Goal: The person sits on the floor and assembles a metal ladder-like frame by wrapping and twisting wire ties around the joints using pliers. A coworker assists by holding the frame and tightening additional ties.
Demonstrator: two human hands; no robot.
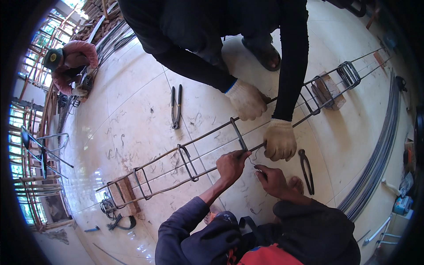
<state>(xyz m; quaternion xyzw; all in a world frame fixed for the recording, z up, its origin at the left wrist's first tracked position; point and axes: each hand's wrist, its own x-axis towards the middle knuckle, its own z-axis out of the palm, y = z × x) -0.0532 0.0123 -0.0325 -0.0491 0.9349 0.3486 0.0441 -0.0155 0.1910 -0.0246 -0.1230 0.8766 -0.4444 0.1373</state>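
A long steel rebar cage [161,161] with square stirrups runs across the tiled floor. My left hand [232,167] is closed on a stirrup [239,134] where it meets the near bar. Just right of it, my right hand [271,180] pinches a thin tie wire [252,162] hanging by that joint. Across from me a co-worker in black sleeves reaches down with two gloved hands: one glove [246,99] is at the far bar, the other glove [280,140] at the near bar. Dark pincers [306,172] lie on the floor right of my right hand.
Brick blocks [124,194] prop the cage at both ends. Other pincers [176,107] lie beyond it. Bundled stirrups [349,75] hang on its right end. Long rods [375,152] lie at right, a wire bundle [120,222] at lower left. Another person [73,66] crouches far left.
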